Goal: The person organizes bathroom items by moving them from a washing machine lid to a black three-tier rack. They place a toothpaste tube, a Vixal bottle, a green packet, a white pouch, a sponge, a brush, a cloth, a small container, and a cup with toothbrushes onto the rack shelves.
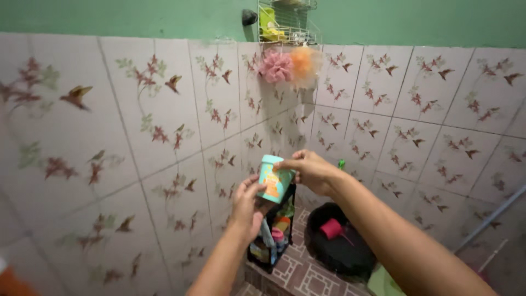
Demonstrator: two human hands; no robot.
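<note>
Floral-tiled corner walls [164, 109] under green paint, wire rack [285, 22], patterned floor [307, 271].

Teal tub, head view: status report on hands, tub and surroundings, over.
Both hands on the teal tub: left hand under its base, right hand at its top. Tub held tilted above the black corner rack. Nothing between.

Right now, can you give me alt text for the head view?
Two bare hands hold a small teal tub in a tiled bathroom corner: the left hand beneath it, the right hand on its top. Below are a black rack of bottles and a black bucket.
</note>
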